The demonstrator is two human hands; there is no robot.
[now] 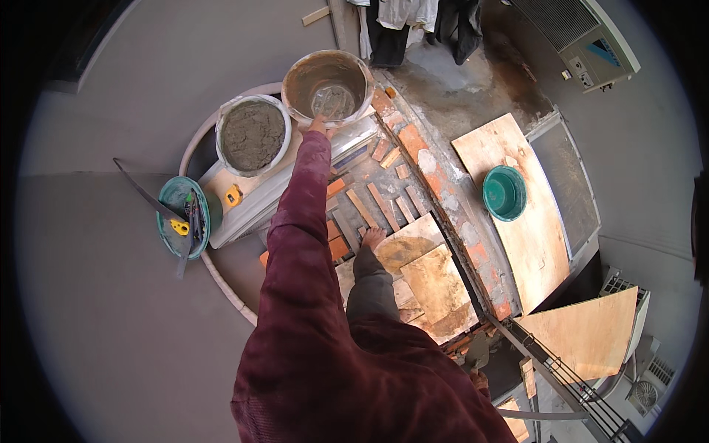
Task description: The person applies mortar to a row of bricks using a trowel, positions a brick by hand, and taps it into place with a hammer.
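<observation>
My left hand (319, 126) reaches up in a maroon sleeve and is closed on the near rim of a brown-stained, whitish bucket (303, 85). Just left of it stands a white bucket of grey wet mortar (249, 134). Low at the right, my right hand (480, 382), partly hidden by my body, is closed on a trowel (477, 353). My bare foot (373, 238) is among wooden strips (382, 204), red bricks and stained boards (436, 284).
At the left, a teal bucket (212, 218) holds tools, with a yellow tape measure (233, 196) beside it. A teal basin (504, 192) sits on plywood (539, 251). Steel bars (561, 376) and another board (583, 332) lie lower right. Hanging clothes and air-conditioner units line the edges.
</observation>
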